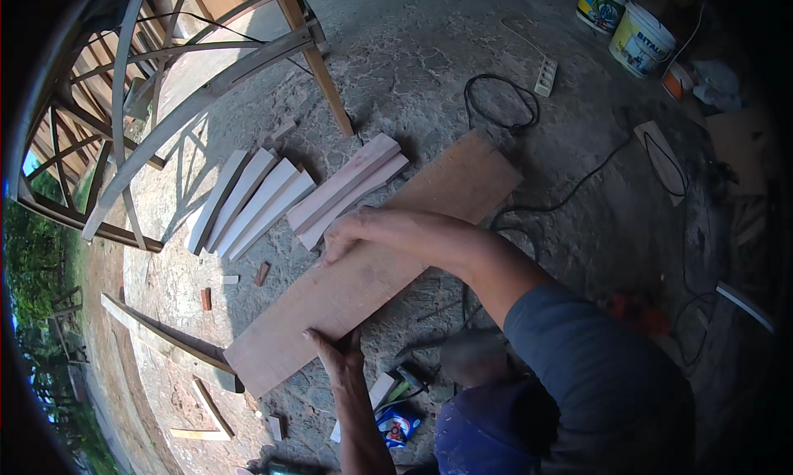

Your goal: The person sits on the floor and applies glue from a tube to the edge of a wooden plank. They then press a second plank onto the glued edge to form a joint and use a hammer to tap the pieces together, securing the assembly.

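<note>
A long, wide wooden board [330, 300] lies slantwise before me, running from near left to far right. My left hand [340, 353] grips its near edge, thumb on top and the other fingers going out of sight underneath. At the far edge, my right hand [341, 237] is closed over the board with fingers curled down, its forearm crossing above the wood. Just beyond that hand sit two pinkish, thick wooden strips [351, 182] side by side. Left of them several pale wooden strips [256, 198] fan out on the ground.
A wooden trestle-like frame [198, 83] stands far left. Small wood blocks [206, 299] and a curved strip [161, 330] lie on the rough concrete. Black cable [570, 196], a power strip [545, 77] and paint buckets [641, 39] are to the right. A blue packet [397, 426] lies near me.
</note>
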A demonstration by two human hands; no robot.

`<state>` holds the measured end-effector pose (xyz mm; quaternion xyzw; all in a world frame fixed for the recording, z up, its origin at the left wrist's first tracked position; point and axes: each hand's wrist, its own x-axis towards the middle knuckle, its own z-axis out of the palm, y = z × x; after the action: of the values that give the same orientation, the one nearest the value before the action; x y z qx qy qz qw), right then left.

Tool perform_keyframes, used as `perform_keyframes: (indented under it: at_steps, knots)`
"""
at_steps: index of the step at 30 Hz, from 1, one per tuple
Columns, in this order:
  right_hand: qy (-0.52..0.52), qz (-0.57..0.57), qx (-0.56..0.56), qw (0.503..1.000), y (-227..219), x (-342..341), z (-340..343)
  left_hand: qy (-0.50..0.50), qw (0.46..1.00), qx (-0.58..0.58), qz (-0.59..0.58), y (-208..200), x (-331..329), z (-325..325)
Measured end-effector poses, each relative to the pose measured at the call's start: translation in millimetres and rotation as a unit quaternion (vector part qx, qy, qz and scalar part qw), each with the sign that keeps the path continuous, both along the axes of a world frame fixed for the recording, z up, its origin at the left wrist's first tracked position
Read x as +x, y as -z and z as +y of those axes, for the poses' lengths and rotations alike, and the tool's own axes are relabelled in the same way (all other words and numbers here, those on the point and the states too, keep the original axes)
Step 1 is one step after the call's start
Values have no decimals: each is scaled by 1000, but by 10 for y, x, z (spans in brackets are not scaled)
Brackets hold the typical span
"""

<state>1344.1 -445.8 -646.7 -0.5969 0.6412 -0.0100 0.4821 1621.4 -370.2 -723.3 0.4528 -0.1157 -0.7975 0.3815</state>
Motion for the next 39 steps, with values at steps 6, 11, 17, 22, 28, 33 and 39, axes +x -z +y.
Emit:
perform_keyframes:
  at_steps: [6, 11, 17, 22, 28, 33, 39]
  knots:
    - [-24, 4, -25, 999, 488, 365, -404, -36, 997, -4, -63, 14, 250, -58]
    - [-115, 161, -218, 956, 862, 682, -353, 92, 984, 28, -147, -13, 467, 95]
    - [-38, 45, -440, 896, -311, 883, 213, 300, 789, -176, -507, -903, 708, -363]
    - [39, 202, -307, 929, 799, 143, 405, 374, 508, -506, -588, -583, 679, -630]
    - [59, 156, -338, 926, 721, 295, 843, 498, 343, -514, -608, -487, 1045, -542]
    - [57, 194, -397, 895, 720, 249, 1191, 547, 303, -524, -578, -623, 889, -699]
    - [-134, 200, -321, 916, 503, 127, 1748, 551, 303, -563, -536, -686, 817, -750]
